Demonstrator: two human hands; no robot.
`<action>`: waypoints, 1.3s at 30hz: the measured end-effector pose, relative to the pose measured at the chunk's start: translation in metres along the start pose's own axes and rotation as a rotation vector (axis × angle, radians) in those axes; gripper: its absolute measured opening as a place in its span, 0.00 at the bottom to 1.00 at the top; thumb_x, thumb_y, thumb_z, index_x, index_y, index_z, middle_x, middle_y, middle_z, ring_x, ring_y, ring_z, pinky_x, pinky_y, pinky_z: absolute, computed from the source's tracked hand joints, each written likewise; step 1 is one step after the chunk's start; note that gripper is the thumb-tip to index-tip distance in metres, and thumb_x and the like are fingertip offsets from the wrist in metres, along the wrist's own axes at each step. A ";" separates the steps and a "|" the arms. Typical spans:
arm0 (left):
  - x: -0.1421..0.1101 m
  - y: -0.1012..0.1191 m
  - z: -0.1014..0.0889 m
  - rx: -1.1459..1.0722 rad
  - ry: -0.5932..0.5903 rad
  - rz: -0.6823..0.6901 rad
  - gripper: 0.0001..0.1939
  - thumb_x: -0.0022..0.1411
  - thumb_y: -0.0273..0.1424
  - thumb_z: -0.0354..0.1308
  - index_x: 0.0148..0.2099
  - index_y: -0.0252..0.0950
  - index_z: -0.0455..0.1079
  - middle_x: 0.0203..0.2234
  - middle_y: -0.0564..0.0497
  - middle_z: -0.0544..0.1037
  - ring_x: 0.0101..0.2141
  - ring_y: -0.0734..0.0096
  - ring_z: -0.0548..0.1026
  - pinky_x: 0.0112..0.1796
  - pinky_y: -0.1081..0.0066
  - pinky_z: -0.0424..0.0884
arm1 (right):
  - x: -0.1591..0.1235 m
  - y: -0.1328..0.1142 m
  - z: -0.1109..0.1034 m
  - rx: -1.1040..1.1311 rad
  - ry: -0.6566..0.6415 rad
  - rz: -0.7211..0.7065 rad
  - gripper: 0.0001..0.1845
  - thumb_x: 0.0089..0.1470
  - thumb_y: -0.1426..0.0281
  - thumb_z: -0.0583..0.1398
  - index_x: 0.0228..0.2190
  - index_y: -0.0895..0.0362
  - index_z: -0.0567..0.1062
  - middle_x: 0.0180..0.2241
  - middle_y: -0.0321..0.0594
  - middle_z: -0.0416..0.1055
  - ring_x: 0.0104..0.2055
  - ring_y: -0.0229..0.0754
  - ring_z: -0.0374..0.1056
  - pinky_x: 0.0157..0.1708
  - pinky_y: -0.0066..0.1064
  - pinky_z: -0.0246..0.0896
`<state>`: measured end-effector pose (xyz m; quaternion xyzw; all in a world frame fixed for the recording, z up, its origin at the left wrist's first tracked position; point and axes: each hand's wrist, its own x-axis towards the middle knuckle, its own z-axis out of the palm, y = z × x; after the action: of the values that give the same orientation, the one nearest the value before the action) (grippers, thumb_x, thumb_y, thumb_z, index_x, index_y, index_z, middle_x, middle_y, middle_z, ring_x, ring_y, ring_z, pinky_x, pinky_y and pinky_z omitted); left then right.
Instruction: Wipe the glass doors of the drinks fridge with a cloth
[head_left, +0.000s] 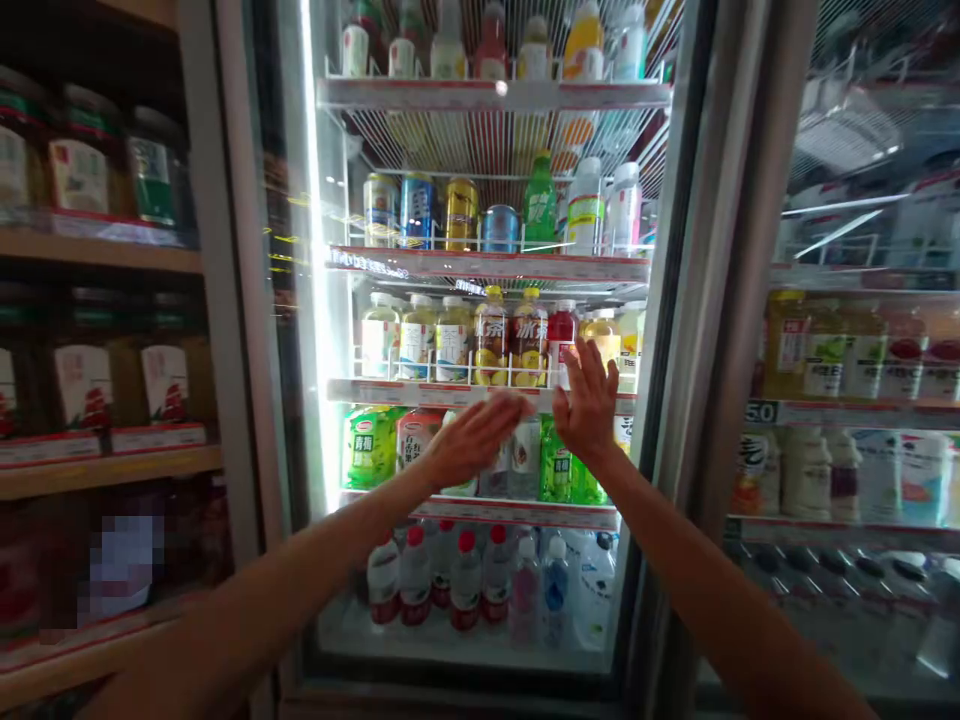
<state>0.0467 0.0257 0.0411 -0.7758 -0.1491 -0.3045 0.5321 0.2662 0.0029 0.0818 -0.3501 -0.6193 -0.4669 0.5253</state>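
Note:
My left hand [478,437] reaches forward, palm down and fingers stretched out flat, with motion blur at the fingertips. It holds nothing and covers part of the row of green and clear bottles behind it. To its right, my right hand [587,405] is raised with its fingers apart, also holding nothing. It is nearest a red drink bottle [562,328] and partly hides its label. Two iced tea bottles [511,338] with yellow caps stand just left of that one. Whether either hand touches anything I cannot tell. Both are in front of a lit drinks fridge [491,395].
Higher fridge shelves hold cans [417,212] and bottles; red-capped bottles [466,580] stand at the bottom. A metal frame [739,260] separates a second fridge on the right. At left, wooden shelves [105,465] carry large jars [82,165].

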 end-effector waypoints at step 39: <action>-0.118 0.000 -0.004 -0.135 0.155 -0.529 0.34 0.60 0.28 0.50 0.65 0.37 0.38 0.64 0.44 0.43 0.62 0.55 0.43 0.57 0.52 0.55 | -0.044 -0.129 0.045 0.336 -0.243 -0.409 0.23 0.54 0.74 0.50 0.52 0.59 0.63 0.57 0.45 0.59 0.64 0.43 0.41 0.62 0.45 0.37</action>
<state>-0.0459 0.0330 -0.0321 -0.7179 -0.2848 -0.5005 0.3912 0.1411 0.0068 0.0106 -0.1794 -0.8040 -0.4086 0.3929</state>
